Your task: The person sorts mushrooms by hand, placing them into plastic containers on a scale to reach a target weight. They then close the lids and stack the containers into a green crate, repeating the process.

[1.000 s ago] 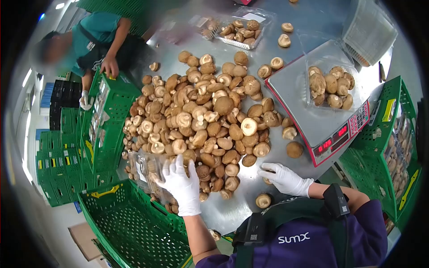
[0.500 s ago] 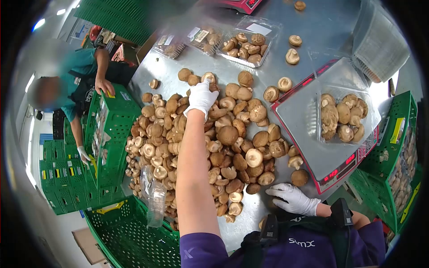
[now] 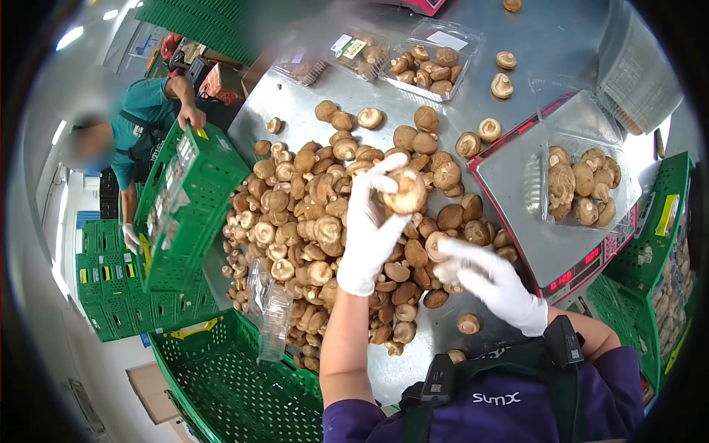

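My left hand (image 3: 369, 236), in a white glove, is raised above the heap of shiitake mushrooms (image 3: 299, 221) on the metal table. Its fingers and thumb are closed around one shiitake mushroom (image 3: 406, 192), with its pale underside showing. My right hand (image 3: 502, 286), also gloved, reaches in from the right with its fingers stretched out and slightly blurred. Its fingertips are right at a pale mushroom (image 3: 434, 247) by the edge of the heap. On the red-edged scale (image 3: 509, 173) stands an open clear plastic punnet (image 3: 548, 210) holding several mushrooms.
Filled punnets (image 3: 425, 66) stand at the back, near stacked clear trays (image 3: 636, 74). An empty clear punnet (image 3: 275, 317) leans over a green crate (image 3: 221, 391) at the lower left. Another person (image 3: 148, 111) holds a tilted green crate (image 3: 199, 199). Packed crates (image 3: 668, 221) stand at right.
My left hand has drawn back from the far side of the heap with a mushroom in it. My right hand has lifted off the table edge toward the heap. The other person's crate has tilted.
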Available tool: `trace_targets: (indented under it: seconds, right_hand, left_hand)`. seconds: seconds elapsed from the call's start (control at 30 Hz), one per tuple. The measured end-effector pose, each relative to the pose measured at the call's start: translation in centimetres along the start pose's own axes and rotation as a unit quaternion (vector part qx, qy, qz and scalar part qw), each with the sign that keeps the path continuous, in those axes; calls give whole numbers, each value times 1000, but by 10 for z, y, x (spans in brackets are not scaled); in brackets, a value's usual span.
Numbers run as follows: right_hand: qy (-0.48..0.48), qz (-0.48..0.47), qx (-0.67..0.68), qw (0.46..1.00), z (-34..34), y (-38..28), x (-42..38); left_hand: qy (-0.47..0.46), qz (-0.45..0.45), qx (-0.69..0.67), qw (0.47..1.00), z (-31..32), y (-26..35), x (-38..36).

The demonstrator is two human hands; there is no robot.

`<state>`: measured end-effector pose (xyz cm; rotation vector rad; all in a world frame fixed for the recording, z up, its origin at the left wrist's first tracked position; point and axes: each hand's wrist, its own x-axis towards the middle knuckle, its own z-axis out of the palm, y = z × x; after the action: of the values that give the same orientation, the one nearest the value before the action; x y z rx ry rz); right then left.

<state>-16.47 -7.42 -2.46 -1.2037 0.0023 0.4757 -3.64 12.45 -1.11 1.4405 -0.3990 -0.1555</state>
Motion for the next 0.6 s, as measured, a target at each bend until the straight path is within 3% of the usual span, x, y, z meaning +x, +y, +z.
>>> trace_targets:
  seconds: [0.03,0.1,0.17,0.23,0.27,0.33,0.37,0.4,0.43,0.47,0.5,0.53,0.6]
  right_hand:
    - [11,23,73,997,2,-8,8]
    - [40,5,202,979,7,-10,23]
    - [100,8,350,932,17,-13,34]
    - [110,14,310,944,10,-8,36]
    - [98,27,283,954,3,-4,32]
    - [105,44,215,970,-6,2,24]
    - [102,43,187,976,-6,6,20]
    - [99,42,159,981,-6,10,15]
    - [97,40,130,986,-6,14,11]
    - [96,46,125,986,-6,20,8]
    - [95,53,121,987,-6,26,4]
    - [92,61,99,989,-7,31,0]
    - [82,75,69,991,-9,41,-6]
  left_hand:
    - [25,-21,-39,999,10,4,-8]
    - [-18,20,11,1000,19,2,-22]
    - [-170,-25,164,971,19,12,-34]
    - [-271,-79,169,944,18,29,-29]
    - [-294,-47,173,939,3,26,-15]
    - [-168,-79,173,967,-25,20,15]
    - [-105,-125,217,962,-44,16,38]
    - [-29,-104,316,942,-73,-8,60]
    - [41,-188,317,929,-86,-10,85]
    - [56,-146,463,872,-122,-39,108]
    - [66,-137,516,843,-157,-71,128]
    - [78,-203,501,838,-178,-90,145]
    - [-30,-213,632,745,-164,-83,155]
